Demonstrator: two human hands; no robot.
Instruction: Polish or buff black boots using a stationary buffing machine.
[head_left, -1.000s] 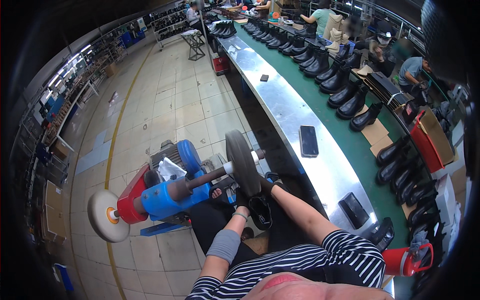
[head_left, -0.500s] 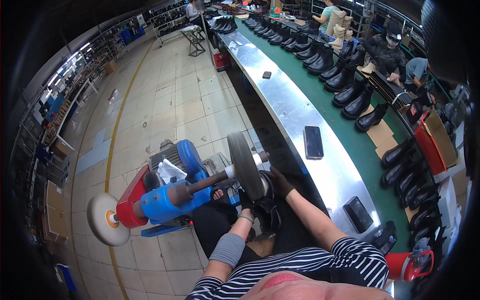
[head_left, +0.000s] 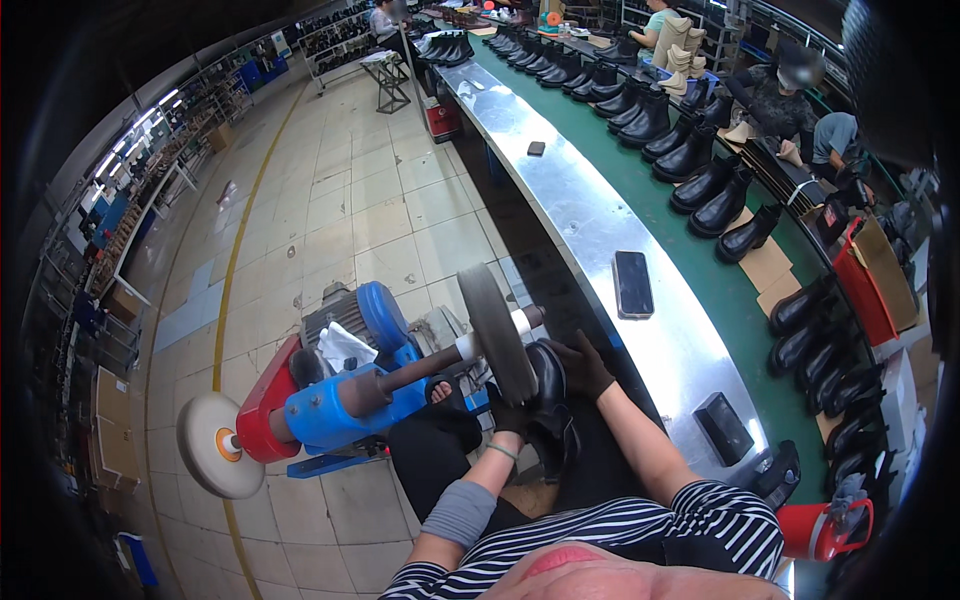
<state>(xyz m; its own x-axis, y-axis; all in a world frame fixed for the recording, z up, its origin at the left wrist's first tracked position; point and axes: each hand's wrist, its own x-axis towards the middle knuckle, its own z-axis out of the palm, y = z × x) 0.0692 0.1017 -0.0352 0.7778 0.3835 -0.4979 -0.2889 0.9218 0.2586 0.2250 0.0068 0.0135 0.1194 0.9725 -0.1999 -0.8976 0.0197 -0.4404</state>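
Note:
A black leather boot (head_left: 549,388) is held over my lap, its rounded toe turned up beside a dark grey polishing wheel (head_left: 494,335). The boot is against or very close to the wheel's right side; exact contact is hard to tell. In a dark glove, my left hand (head_left: 510,412) grips the boot from the left, below the wheel, with its fingers partly hidden. My right hand (head_left: 587,367), also in a dark glove, closes round the boot's right side near the toe. The wheel sits on the shaft of a blue and red buffing machine (head_left: 335,393).
A pale buffing wheel (head_left: 221,442) stands at the machine's left end. Right of me runs a metal-edged bench (head_left: 590,235) with a phone (head_left: 633,284) and a black block (head_left: 723,428). Finished-looking black boots (head_left: 715,205) line the green belt (head_left: 690,262). Co-workers sit beyond it.
The boot has turned so more of its toe and upper shows right of the wheel. My right hand has shifted slightly right and its fingers show more spread along the boot.

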